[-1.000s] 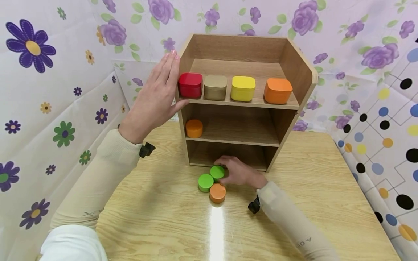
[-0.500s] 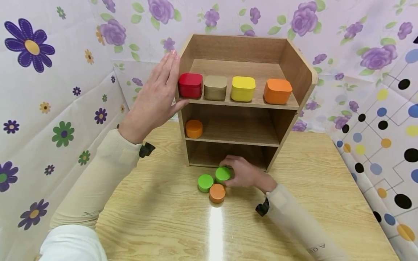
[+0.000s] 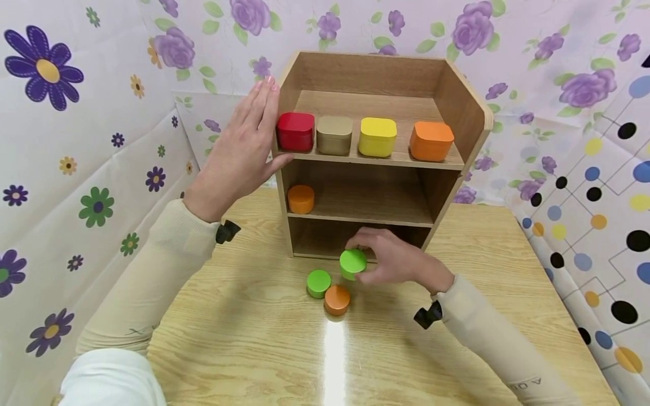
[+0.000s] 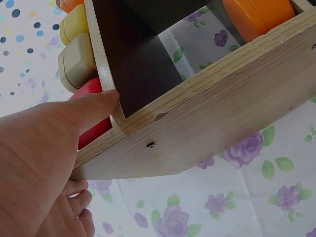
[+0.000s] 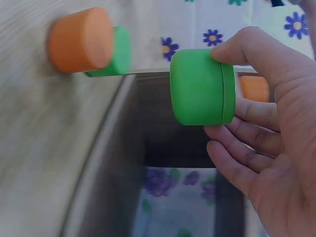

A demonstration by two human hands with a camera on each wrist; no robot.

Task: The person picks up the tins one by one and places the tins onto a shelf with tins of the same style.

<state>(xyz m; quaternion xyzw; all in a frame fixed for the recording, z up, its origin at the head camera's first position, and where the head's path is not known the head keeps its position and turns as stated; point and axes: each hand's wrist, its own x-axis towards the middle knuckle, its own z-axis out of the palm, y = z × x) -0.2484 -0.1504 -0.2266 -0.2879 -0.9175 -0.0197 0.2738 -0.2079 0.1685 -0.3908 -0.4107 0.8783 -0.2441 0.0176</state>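
In the head view my right hand (image 3: pixel 393 256) grips a round green lidded container (image 3: pixel 352 264) between thumb and fingers, held off the table in front of the lowest shelf. The right wrist view shows this green container (image 5: pixel 202 88) with its lid seam, the thumb on one side and fingers on the other. My left hand (image 3: pixel 238 152) lies with straight fingers along the left side of a wooden shelf unit (image 3: pixel 370 73). Its thumb (image 4: pixel 101 106) rests on the front edge by the red container (image 3: pixel 296 132).
Another round green container (image 3: pixel 319 283) and a round orange one (image 3: pixel 337 300) stand on the wooden table (image 3: pixel 244 349). Beige (image 3: pixel 334 136), yellow (image 3: pixel 377 137) and orange (image 3: pixel 431 141) boxes line the top shelf. A round orange container (image 3: pixel 301 199) sits on the middle shelf's left.
My right hand has lifted the green container from beside the other two and moved it slightly right and up. The left hand keeps its place on the shelf unit.
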